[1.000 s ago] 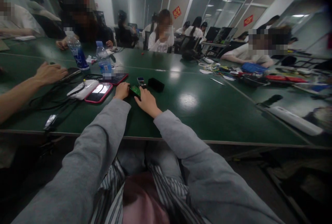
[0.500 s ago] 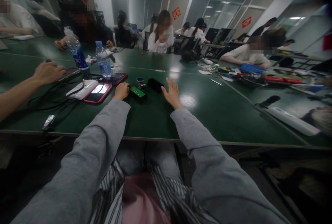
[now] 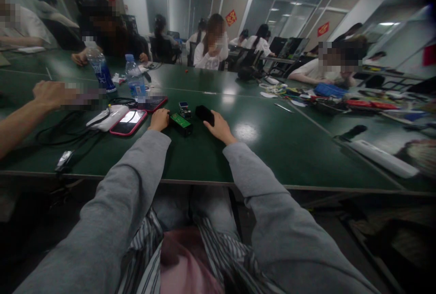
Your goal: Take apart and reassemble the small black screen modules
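Note:
My right hand [image 3: 220, 128] is closed around the right end of a black oblong case [image 3: 203, 115], thumb on the near side and fingers behind. My left hand [image 3: 159, 120] lies low on the table with fingers loosely bent. Its fingertips are at the left end of a black housing with a green circuit board [image 3: 181, 120] on top; whether they touch it I cannot tell. Just behind the board sits a small metallic part with a little dark screen [image 3: 184, 109], between the housing and the black case.
Left of my left hand lie a pink-edged phone [image 3: 128, 122], a white power bank [image 3: 108, 117] and black cables. Two bottles stand behind: a clear one [image 3: 135, 78] and a blue-labelled one [image 3: 101, 69]. Another person's hand [image 3: 51, 96] is farther left. A white bar [image 3: 384, 159] lies right.
My right hand has gone from spread fingers beside the black case to closing on its right end. The case has shifted slightly. My left hand stays put; the other person's hand moved left.

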`<state>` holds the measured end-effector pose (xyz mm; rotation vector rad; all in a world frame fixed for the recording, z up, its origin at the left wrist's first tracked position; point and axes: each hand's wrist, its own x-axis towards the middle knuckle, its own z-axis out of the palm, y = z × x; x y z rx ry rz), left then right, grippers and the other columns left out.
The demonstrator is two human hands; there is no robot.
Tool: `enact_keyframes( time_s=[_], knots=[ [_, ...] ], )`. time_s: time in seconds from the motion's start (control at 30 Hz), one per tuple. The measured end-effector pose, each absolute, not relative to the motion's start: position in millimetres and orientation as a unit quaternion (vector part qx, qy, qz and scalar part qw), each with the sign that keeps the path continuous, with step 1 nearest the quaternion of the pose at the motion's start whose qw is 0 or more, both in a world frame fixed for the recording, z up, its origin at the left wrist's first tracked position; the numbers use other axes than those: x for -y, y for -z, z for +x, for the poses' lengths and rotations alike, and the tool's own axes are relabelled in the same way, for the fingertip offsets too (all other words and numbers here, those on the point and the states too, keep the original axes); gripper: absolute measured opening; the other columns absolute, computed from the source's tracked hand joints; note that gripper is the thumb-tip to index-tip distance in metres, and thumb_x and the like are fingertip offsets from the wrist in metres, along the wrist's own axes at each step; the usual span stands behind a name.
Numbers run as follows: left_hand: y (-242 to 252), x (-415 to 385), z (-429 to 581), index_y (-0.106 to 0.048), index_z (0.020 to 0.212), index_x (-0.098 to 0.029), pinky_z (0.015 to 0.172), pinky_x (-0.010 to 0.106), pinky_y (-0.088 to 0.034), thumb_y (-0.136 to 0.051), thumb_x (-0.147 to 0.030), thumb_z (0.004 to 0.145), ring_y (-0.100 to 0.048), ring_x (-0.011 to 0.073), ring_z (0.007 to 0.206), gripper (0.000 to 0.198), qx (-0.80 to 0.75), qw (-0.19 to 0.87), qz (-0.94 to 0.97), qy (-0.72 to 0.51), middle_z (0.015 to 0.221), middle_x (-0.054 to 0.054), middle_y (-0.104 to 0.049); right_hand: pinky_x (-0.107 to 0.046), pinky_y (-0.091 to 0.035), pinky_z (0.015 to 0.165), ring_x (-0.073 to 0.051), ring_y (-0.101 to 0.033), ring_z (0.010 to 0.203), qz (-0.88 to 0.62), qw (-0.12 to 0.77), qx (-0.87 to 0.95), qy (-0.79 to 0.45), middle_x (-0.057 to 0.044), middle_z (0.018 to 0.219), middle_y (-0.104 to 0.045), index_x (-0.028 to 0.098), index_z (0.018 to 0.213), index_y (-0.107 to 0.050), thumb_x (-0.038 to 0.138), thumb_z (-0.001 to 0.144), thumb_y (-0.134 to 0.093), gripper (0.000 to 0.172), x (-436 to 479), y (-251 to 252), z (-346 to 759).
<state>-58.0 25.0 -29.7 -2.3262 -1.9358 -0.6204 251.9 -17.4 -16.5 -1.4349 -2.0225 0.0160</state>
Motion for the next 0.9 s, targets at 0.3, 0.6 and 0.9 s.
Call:
enact_keyframes(
  time_s=[0.3, 0.6, 0.9],
  knots=[
    [29.9, -25.5, -57.6, -0.065, 0.133, -0.014, 0.116, 0.043, -0.044, -0.049, -0.009, 0.092, -0.057, 0.0285, 0.134, 0.044, 0.629, 0.015, -0.747, 0.214, 0.137, 0.017, -0.065, -0.054, -0.049, 0.109, -0.036, -0.057, 0.129, -0.576, 0.338, 0.744, -0.023, -0.022, 0.140, -0.058, 0.007, 0.148, -0.043, 0.026, 0.088, -0.061, 0.066, 18.0, 15.8, 252.3],
    [32.1, -26.5, -58.3, -0.063, 0.134, -0.013, 0.117, 0.044, -0.044, -0.046, -0.011, 0.094, -0.056, 0.0290, 0.135, 0.043, 0.627, 0.019, -0.748, 0.216, 0.139, 0.018, -0.064, -0.057, -0.049, 0.108, -0.038, -0.056, 0.129, -0.581, 0.343, 0.737, -0.029, -0.023, 0.139, -0.057, 0.011, 0.147, -0.042, 0.036, 0.087, -0.066, 0.069, 15.2, 23.1, 254.1],
    [29.5, -23.8, -58.3, -0.064, 0.133, -0.014, 0.116, 0.043, -0.045, -0.048, -0.010, 0.091, -0.057, 0.0284, 0.133, 0.045, 0.624, 0.023, -0.751, 0.216, 0.137, 0.016, -0.065, -0.054, -0.044, 0.117, -0.036, -0.052, 0.139, -0.567, 0.314, 0.758, -0.070, -0.022, 0.152, -0.050, 0.007, 0.154, -0.040, 0.033, 0.089, -0.065, 0.074, 15.6, 16.6, 253.3]
  ],
)
